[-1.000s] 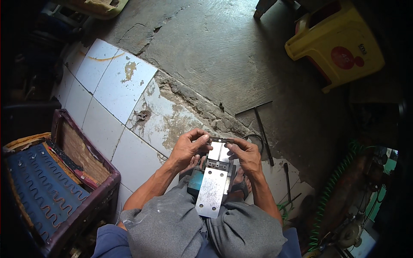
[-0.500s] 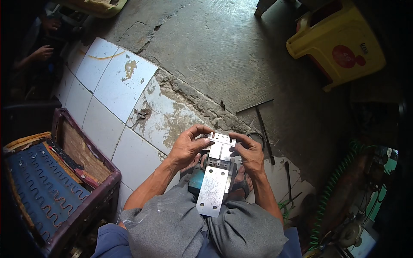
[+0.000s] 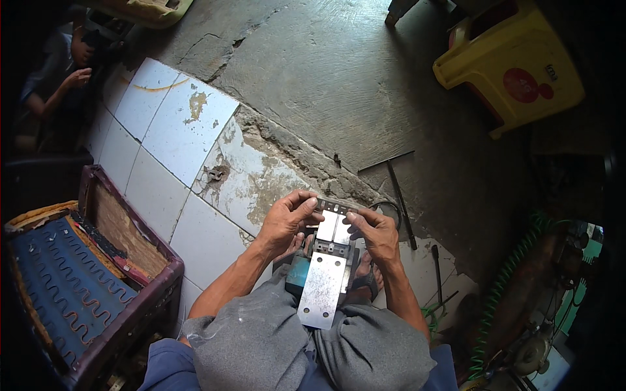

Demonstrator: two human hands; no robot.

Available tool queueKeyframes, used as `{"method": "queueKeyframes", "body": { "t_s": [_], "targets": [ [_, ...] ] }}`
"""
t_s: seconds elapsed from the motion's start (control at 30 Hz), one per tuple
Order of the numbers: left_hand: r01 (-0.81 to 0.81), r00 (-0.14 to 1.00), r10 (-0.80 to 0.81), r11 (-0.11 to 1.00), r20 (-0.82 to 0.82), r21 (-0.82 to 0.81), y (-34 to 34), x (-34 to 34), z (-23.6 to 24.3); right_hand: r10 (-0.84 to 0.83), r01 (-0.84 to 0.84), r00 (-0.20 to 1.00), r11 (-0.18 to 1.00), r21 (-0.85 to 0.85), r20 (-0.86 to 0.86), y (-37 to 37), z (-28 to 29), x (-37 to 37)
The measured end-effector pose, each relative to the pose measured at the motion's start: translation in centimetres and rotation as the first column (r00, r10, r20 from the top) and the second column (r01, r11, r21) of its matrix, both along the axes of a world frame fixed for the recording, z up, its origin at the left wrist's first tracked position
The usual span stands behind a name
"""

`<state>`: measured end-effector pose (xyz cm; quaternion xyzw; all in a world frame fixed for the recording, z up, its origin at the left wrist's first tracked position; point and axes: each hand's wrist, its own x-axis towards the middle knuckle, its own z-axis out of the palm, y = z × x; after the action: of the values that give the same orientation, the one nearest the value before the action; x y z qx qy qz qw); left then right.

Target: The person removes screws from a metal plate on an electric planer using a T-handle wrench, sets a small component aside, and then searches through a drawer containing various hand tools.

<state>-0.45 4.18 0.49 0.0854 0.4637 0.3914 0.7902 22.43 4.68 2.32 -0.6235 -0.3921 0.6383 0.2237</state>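
An upturned power tool with a teal body (image 3: 297,274), which looks like an electric planer, stands between my knees. Its long metal base plate (image 3: 321,290) has holes near the corners and faces up. Beyond a slotted crosspiece (image 3: 331,249) lies a shorter shiny plate (image 3: 334,228). Over its far end I hold a narrow metal bar with small holes (image 3: 331,206). My left hand (image 3: 284,223) pinches the bar's left end, and my right hand (image 3: 378,236) pinches its right end. The fingers partly cover both ends; whether the bar touches the plate I cannot tell.
Thin dark rods (image 3: 400,203) lie on the floor ahead. A yellow plastic stool (image 3: 515,72) is at the far right, with a coiled green hose (image 3: 495,293) nearer. A seat frame with springs (image 3: 65,280) stands at left. Another person's hand (image 3: 78,78) shows far left.
The bar has tilted in my fingers, its bright face turning darker. My hands have shifted slightly around its ends. The other person at far left has moved.
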Motion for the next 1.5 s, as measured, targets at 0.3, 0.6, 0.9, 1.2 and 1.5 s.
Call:
{"method": "queueKeyframes", "body": {
  "t_s": [0.3, 0.6, 0.9, 1.2, 1.5],
  "targets": [
    [0.081, 0.982, -0.072, 0.996, -0.173, 0.048, -0.2, 0.1, -0.4, -0.010, 0.009, 0.999, 1.000, -0.018, -0.034, -0.1, -0.3, -0.1],
    [0.090, 0.980, -0.079, 0.994, -0.182, 0.054, -0.3, -0.1, -1.2, 0.007, -0.009, 1.000, 0.998, -0.067, -0.019, 0.4, 0.4, -0.5],
    [0.586, 0.409, -0.142, 0.798, -0.901, 0.141, -2.0, -0.7, -6.0, -0.316, 0.284, 0.938, 0.936, -0.207, -0.141, 2.0, -1.0, -0.8],
    [0.916, 0.031, -0.007, 0.400, -1.000, 0.026, -1.4, -1.3, -6.5, 0.024, -0.024, 1.000, 0.994, -0.109, -0.001, 0.3, -0.7, 0.4],
    [0.879, 0.077, 0.293, 0.431, -0.953, 0.204, 3.7, -1.7, -8.1, 0.051, -0.050, 0.996, 0.999, -0.018, 0.074, -0.3, -1.6, 1.2]
  ]
}}
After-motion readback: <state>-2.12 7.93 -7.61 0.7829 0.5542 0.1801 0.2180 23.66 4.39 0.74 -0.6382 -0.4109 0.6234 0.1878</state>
